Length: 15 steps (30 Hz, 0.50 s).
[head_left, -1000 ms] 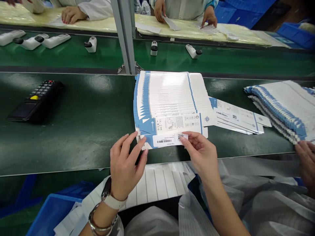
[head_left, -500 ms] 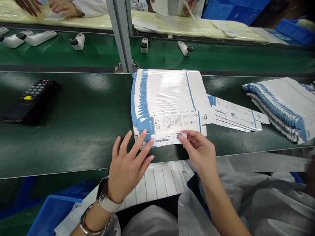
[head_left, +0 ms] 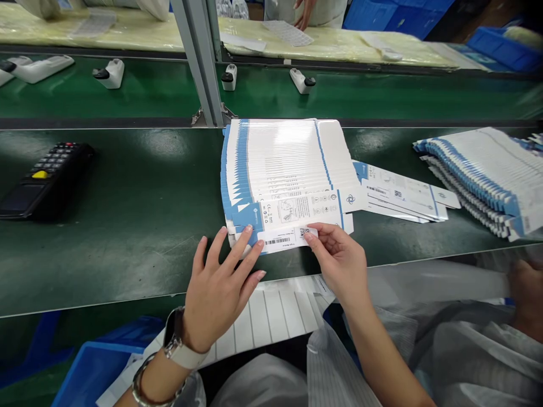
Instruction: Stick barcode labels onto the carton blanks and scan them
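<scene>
A fanned stack of flat white and blue cartons (head_left: 288, 158) lies on the dark green table. On its nearest carton is a white label (head_left: 284, 239) with a barcode and a QR code. My left hand (head_left: 224, 285) has its fingers spread, the fingertips resting on the carton's blue end and the label's left end. My right hand (head_left: 337, 254) pinches the label's right end between thumb and index finger. Below the table edge, a sheet of blank-looking white strips (head_left: 271, 316) lies near my lap.
At the left lies a black handheld scanner (head_left: 44, 181) with a keypad. Loose cartons (head_left: 401, 192) and another carton stack (head_left: 487, 175) are on the right. Behind a metal post (head_left: 197, 62), white devices (head_left: 302, 82) sit on the green belt. Another person's hand (head_left: 526, 294) shows at the right edge.
The view has shifted slightly. The white devices on the belt have moved left. Both hands keep nearly the same pose on the label. The people's hands across the belt have moved.
</scene>
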Each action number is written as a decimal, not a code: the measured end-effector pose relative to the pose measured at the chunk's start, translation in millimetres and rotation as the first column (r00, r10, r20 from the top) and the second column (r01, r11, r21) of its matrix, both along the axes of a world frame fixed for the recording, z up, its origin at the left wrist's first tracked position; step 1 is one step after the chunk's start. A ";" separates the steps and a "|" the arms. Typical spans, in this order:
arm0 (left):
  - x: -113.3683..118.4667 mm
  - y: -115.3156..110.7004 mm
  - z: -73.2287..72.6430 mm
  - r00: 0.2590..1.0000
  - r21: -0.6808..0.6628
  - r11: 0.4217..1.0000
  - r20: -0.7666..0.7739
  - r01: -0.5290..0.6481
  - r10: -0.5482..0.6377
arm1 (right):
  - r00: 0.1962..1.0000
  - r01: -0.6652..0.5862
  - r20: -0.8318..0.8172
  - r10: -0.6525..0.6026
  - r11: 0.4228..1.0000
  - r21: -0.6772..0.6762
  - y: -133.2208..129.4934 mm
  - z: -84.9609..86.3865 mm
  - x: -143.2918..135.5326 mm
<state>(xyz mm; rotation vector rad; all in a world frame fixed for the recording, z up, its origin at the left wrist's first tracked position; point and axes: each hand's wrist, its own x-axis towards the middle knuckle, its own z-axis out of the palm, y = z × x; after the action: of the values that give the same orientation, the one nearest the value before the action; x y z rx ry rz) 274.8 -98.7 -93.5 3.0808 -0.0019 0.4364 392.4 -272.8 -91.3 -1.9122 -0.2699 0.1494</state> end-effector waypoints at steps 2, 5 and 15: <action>0.0 0.2 -0.3 1.000 -0.002 1.000 -0.002 -0.001 0.001 | 1.000 0.002 0.027 -0.001 1.000 -0.023 0.4 -1.3 -0.4; 0.1 0.2 -0.7 1.000 -0.012 1.000 -0.005 -0.005 0.005 | 0.997 0.010 0.079 -0.005 0.998 -0.055 1.5 -2.3 -0.9; 2.3 -1.1 1.4 0.999 0.035 0.999 -0.002 0.035 -0.035 | 0.989 0.016 0.148 -0.002 0.995 -0.095 3.7 -2.6 0.1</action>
<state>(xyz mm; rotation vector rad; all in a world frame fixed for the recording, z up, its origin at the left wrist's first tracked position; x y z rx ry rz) 277.0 -99.9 -92.0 3.1097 -0.0642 0.4376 392.5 -269.2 -93.9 -2.0233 -0.3587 0.0147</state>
